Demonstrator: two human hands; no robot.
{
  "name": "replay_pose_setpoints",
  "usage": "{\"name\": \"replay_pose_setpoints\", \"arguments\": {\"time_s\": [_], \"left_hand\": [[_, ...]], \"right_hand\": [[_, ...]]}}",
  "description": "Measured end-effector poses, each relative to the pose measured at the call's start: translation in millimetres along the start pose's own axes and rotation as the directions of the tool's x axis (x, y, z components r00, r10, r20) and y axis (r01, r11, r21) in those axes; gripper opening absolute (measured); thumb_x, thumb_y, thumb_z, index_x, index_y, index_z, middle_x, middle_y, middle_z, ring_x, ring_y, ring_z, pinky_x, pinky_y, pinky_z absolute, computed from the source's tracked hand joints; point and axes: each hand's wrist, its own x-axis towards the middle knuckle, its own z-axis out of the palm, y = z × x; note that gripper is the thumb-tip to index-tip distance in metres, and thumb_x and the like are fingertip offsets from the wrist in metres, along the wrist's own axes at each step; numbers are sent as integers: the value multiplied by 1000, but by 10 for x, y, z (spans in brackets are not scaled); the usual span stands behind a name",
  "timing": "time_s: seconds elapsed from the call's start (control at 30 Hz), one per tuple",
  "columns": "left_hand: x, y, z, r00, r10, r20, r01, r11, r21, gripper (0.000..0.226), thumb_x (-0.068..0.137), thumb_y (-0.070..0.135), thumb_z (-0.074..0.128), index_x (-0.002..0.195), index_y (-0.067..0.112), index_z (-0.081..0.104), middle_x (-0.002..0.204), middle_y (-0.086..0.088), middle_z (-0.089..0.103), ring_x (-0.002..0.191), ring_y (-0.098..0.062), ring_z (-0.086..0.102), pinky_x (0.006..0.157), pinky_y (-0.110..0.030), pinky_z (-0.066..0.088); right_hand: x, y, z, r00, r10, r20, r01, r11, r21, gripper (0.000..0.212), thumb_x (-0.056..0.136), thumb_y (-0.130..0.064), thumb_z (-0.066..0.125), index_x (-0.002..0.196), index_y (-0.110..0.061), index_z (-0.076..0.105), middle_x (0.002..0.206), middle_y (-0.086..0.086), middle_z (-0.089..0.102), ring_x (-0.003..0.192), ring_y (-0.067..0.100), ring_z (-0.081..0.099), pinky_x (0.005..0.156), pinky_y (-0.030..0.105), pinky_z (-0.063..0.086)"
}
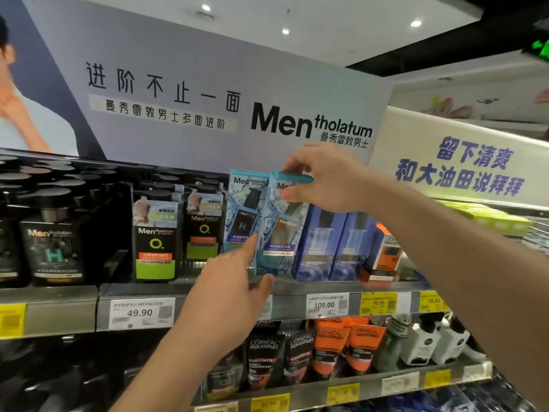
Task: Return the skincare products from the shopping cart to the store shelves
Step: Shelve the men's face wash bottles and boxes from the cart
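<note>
A light-blue Mentholatum box [280,230] stands tilted on the top shelf [326,285], beside a matching blue box [242,212] on its left. My right hand [323,176] pinches the tilted box at its top edge, thumb in front and fingers over the lid. My left hand [234,281] reaches up from below, its index finger stretched out and touching the lower left edge of the same box, the thumb near the shelf lip.
Dark-blue boxes [323,248] and an orange L'Oreal box [383,257] stand right of the blue boxes. Black and green Mentholatum bottles [156,242] stand to the left. Price tags [325,304] line the shelf rail. L'Oreal tubes [300,358] fill the shelf below. A brand sign [208,99] hangs above.
</note>
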Motion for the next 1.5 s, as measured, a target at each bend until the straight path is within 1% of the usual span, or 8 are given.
{"name": "replay_pose_setpoints", "arguments": {"time_s": [0.1, 0.23, 0.37, 0.53, 0.7, 1.3, 1.37, 1.5], "left_hand": [[-4, 6, 35, 997, -8, 76, 2, 996, 84, 69, 102, 45, 55, 161, 37, 21, 75, 12, 55, 74, -17, 54, 82, -38, 51], [21, 18, 34, 996, -16, 93, 3, 990, 140, 62, 102, 46, 53, 158, 37, 26, 72, 15, 52, 84, -17, 60, 86, -35, 48], [64, 6, 56, 993, -51, 109, 32, 985, 170, 68, 103, 47, 51, 162, 35, 17, 74, 8, 62, 79, -15, 60, 72, -33, 41], [90, -7, 87, 991, -52, 125, 29, 984, 177, 70, 104, 46, 49, 163, 37, 13, 84, 12, 62, 89, -17, 63, 78, -32, 46], [151, -55, 108, 989, -62, 135, 43, 989, 139, 72, 102, 49, 52, 162, 39, 15, 134, 6, 64, 111, -21, 62, 93, -39, 56], [180, -77, 51, 983, -32, 180, 32, 999, 4, 70, 101, 47, 57, 161, 43, 21, 132, 9, 64, 107, -16, 69, 92, -39, 59], [148, -67, 33, 986, -18, 164, 24, 999, -35, 70, 101, 48, 57, 161, 41, 22, 143, 14, 58, 108, -13, 68, 91, -34, 57], [109, -36, -16, 995, -26, 100, 38, 993, -115, 72, 99, 53, 58, 161, 40, 23, 154, 20, 48, 131, -5, 53, 104, -28, 44]], "right_hand": [[-2, 25, 36, 999, 25, 27, -24, 999, -37, 34, 89, -57, 69, 117, -39, 64, 110, -15, 56, 112, 17, 45, 97, 41, 33], [-32, 29, 91, 999, 29, 22, -28, 999, -44, 41, 89, -60, 68, 125, -41, 64, 114, -16, 54, 115, 15, 41, 92, 39, 26], [-61, 34, 122, 998, 45, -43, -46, 999, -17, 45, 88, -59, 70, 130, -46, 63, 121, -15, 54, 116, 14, 39, 94, 39, 26], [-105, 56, 158, 997, 52, -50, -54, 998, -45, 47, 91, -54, 70, 136, -48, 58, 121, -14, 53, 115, 16, 37, 97, 42, 28], [-126, 45, 157, 995, 64, -78, -67, 997, -42, 43, 92, -55, 68, 134, -47, 60, 118, -13, 54, 114, 17, 37, 104, 47, 31], [-182, 65, 182, 991, 74, -115, -77, 997, -19, 41, 93, -53, 67, 133, -46, 60, 118, -13, 53, 114, 17, 37, 102, 45, 31], [-199, 58, 183, 990, 76, -120, -77, 997, -7, 39, 94, -53, 66, 132, -46, 60, 118, -13, 53, 115, 17, 37, 101, 43, 30], [-226, 52, 207, 986, 87, -144, -86, 996, 10, 39, 94, -56, 64, 131, -46, 60, 118, -14, 52, 115, 15, 38, 97, 40, 27]]}}
